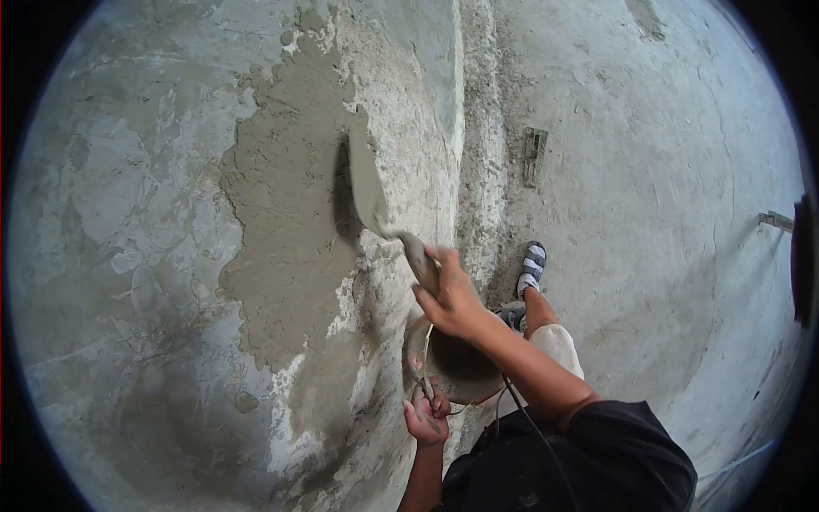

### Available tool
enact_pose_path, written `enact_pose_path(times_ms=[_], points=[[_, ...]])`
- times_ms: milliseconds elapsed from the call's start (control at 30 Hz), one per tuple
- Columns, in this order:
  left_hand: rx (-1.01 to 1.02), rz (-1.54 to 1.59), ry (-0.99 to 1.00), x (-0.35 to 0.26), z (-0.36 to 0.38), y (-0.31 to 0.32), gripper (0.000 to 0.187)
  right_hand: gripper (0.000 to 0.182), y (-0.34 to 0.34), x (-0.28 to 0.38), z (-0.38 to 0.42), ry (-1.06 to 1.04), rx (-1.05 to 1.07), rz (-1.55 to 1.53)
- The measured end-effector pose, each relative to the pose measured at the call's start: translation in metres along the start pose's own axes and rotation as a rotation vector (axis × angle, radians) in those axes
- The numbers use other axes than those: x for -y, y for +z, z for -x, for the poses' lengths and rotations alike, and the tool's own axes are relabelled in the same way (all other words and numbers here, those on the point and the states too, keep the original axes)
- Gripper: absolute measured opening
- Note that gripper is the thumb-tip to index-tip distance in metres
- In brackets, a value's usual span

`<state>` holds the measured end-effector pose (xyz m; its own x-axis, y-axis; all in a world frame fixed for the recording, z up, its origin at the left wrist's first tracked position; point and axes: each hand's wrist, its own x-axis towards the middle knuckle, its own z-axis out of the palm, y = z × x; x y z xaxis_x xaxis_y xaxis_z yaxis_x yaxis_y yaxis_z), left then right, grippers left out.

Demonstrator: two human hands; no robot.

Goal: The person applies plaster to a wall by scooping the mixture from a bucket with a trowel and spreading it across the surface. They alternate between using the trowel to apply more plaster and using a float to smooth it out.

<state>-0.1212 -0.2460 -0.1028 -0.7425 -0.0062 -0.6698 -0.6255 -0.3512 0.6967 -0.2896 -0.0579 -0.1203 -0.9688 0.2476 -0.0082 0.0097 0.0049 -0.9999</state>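
Note:
My right hand (456,299) is wrapped around the handle of a trowel (368,183). The trowel's narrow, mortar-coated blade is close against the wall; whether it touches is hard to tell. Around it spreads a patch of wet grey mortar (286,196) over rough, pale concrete. Lower down, my left hand (426,420) has its fingers closed on the handle or rim of a round bucket (467,391). The bucket's inside is dark, and my right forearm hides part of it.
The concrete wall (153,213) fills the left side. A gritty strip (482,171) runs along the floor's edge. A narrow rectangular object (534,154) lies on the floor (648,213). My sandalled foot (531,269) stands nearby. A dark object (802,260) is at far right.

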Motion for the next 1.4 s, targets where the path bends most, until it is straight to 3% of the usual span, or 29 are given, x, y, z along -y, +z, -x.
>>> enact_pose_path(times_ms=[133,167,267,433,533,667,900,1000,1133,1200,1267,1333,1400], points=[[-0.010,-0.043,0.030,0.001,0.008,-0.005,0.090,0.053,0.009,0.020,-0.032,-0.014,0.039,0.037],[-0.009,-0.043,0.032,0.002,0.009,-0.006,0.090,0.053,0.010,0.023,-0.027,0.102,0.077,0.006],[-0.017,-0.026,0.019,0.003,0.011,-0.003,0.090,0.052,0.013,-0.009,0.005,0.066,0.027,-0.010],[0.075,0.017,0.064,0.000,0.010,-0.003,0.086,0.054,-0.010,-0.010,0.020,0.238,0.030,0.040],[0.059,0.030,0.062,0.001,0.012,-0.003,0.085,0.053,-0.012,0.004,-0.001,0.053,-0.099,0.086],[0.037,0.022,0.061,0.004,0.019,-0.008,0.086,0.054,0.000,0.011,-0.032,0.010,-0.091,0.087],[0.078,0.026,0.058,0.008,0.014,-0.015,0.087,0.055,0.015,-0.010,0.021,0.070,0.135,0.142],[0.094,0.004,0.052,0.008,0.009,-0.013,0.088,0.062,-0.024,-0.044,0.070,0.120,0.204,0.106],[0.131,0.025,0.044,0.002,0.005,-0.009,0.089,0.061,-0.114,-0.072,0.123,0.213,0.374,0.327],[0.141,0.012,0.028,0.001,0.001,-0.011,0.092,0.057,-0.161,-0.055,0.127,0.310,0.451,0.040],[0.147,0.027,0.051,-0.003,0.000,-0.005,0.093,0.056,-0.199,-0.044,0.121,0.434,0.657,0.119],[0.006,0.061,0.081,-0.006,-0.005,0.006,0.091,0.051,-0.217,-0.033,0.114,0.408,0.795,0.205],[0.056,0.033,-0.037,-0.011,-0.011,0.000,0.089,0.049,-0.213,-0.002,0.096,0.484,0.858,0.247]])
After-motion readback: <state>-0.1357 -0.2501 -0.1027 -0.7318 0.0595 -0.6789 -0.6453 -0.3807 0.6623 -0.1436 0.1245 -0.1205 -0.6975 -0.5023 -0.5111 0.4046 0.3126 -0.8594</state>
